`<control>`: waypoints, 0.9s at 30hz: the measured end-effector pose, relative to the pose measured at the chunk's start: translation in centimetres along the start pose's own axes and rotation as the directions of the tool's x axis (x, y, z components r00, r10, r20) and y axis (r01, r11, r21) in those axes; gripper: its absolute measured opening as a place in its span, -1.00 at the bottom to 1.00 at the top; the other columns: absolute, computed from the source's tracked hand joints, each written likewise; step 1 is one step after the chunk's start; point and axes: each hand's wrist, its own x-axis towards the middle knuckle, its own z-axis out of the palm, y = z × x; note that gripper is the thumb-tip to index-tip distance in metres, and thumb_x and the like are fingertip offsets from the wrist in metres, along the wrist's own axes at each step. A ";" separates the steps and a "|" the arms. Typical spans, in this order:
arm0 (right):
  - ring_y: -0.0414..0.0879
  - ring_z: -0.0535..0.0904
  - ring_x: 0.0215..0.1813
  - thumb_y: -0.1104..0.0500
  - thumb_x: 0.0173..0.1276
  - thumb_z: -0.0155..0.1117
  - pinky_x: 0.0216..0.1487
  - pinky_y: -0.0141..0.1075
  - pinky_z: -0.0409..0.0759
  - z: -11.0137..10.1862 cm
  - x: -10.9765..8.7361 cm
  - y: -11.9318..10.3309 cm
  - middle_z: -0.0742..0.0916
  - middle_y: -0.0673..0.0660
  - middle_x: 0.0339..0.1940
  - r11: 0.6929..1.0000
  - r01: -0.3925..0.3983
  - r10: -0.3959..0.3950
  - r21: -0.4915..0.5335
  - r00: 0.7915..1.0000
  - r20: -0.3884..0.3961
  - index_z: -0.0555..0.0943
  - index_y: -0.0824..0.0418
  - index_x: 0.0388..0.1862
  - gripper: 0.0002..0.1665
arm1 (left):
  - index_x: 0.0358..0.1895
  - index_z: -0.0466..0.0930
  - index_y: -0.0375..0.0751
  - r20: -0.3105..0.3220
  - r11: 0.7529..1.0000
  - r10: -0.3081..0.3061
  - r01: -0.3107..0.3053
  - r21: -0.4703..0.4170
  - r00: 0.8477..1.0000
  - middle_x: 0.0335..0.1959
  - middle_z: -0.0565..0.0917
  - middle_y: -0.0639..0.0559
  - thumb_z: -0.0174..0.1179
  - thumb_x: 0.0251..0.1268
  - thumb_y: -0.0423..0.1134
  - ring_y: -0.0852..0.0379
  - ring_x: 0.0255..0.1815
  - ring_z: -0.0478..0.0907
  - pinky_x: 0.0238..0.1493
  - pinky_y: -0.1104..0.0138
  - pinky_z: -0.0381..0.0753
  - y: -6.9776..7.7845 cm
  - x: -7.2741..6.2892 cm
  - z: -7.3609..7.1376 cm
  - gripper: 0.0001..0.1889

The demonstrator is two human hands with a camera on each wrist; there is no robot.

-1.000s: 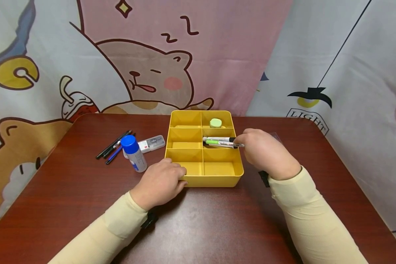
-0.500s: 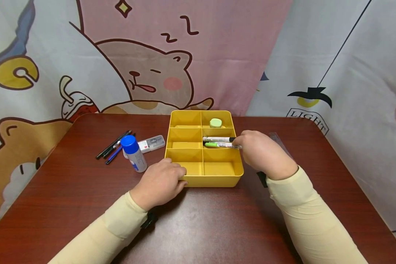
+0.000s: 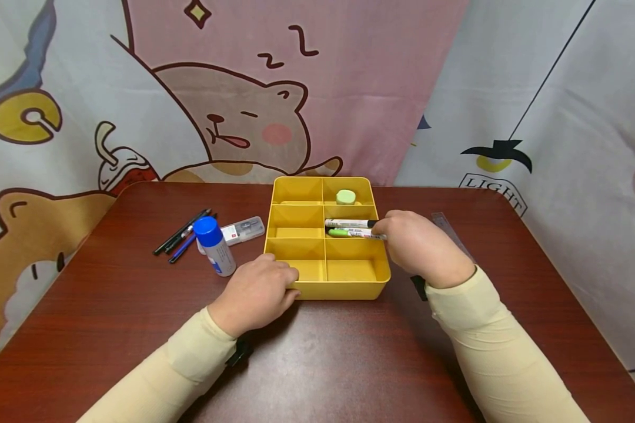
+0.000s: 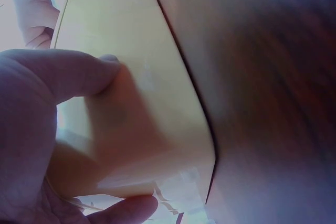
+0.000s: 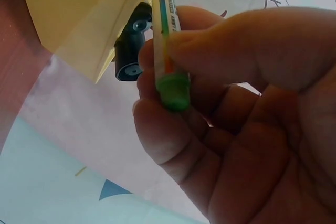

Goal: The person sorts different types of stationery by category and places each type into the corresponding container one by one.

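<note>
The left hand (image 3: 256,291) grips the box (image 3: 338,291) at its near left corner, thumb flat against the outer wall and fingers over the rim, probably to keep it from sliding on the table (image 3: 317,358). Its forearm slants in from the near left.

The right hand (image 3: 420,247) is at the box's right wall, knuckles up and fingers pointing inward, pinching one end of the green marker (image 3: 341,232) between thumb and curled fingers. Held by that end, the marker reaches into the box's middle right compartment (whether it touches the floor there, I cannot tell). The black-capped marker (image 3: 348,223) lies just beyond, roughly parallel, as the compartment's width seems to suit.

Left of the box stands the bottle (image 3: 219,249), partly hiding the case (image 3: 249,229); the pens (image 3: 180,238) lie farther left. Right of the box lies the ruler (image 3: 447,226), partly hidden by the hand. The green block (image 3: 346,197) sits in the box's far right compartment.
</note>
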 end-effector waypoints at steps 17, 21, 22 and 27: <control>0.01 0.58 -0.27 0.52 0.27 0.07 -0.11 -0.15 0.69 0.3 0.3 0.0 0.72 0.16 -0.27 1.000 0.009 -0.009 -0.012 1.000 -0.019 0.82 0.23 -0.01 -0.51 | -0.46 0.57 0.06 0.002 1.000 0.001 -0.001 -0.003 1.000 -0.43 0.71 0.20 0.48 0.25 0.00 0.07 -0.39 0.43 -0.41 0.24 0.43 0.0 0.0 0.0 -0.72; -0.01 0.52 -0.32 0.53 0.25 0.08 -0.16 -0.19 0.66 0.4 0.2 0.0 0.67 0.14 -0.32 1.000 0.018 -0.019 -0.022 0.999 -0.031 0.82 0.22 -0.02 -0.50 | -0.45 0.58 0.06 0.002 1.000 0.002 -0.002 -0.003 1.000 -0.43 0.70 0.20 0.48 0.25 0.01 0.07 -0.39 0.43 -0.41 0.24 0.43 0.0 0.0 0.0 -0.72; -0.01 0.52 -0.32 0.53 0.24 0.08 -0.15 -0.18 0.65 0.4 0.2 0.0 0.66 0.13 -0.33 0.999 0.022 -0.023 -0.024 0.999 -0.035 0.82 0.22 -0.02 -0.50 | -0.45 0.58 0.05 0.002 1.000 0.003 -0.003 -0.003 1.000 -0.44 0.70 0.20 0.48 0.25 0.01 0.07 -0.39 0.43 -0.41 0.24 0.43 0.0 0.0 0.0 -0.72; 0.00 0.53 -0.31 0.53 0.24 0.13 -0.11 -0.15 0.66 0.5 0.3 -0.1 0.66 0.15 -0.32 0.998 0.038 -0.040 -0.048 0.998 -0.045 0.82 0.22 -0.04 -0.53 | -0.45 0.58 0.05 -0.002 1.000 0.005 -0.005 -0.004 1.000 -0.43 0.71 0.20 0.48 0.25 0.01 0.07 -0.38 0.44 -0.40 0.23 0.44 0.0 0.0 0.0 -0.72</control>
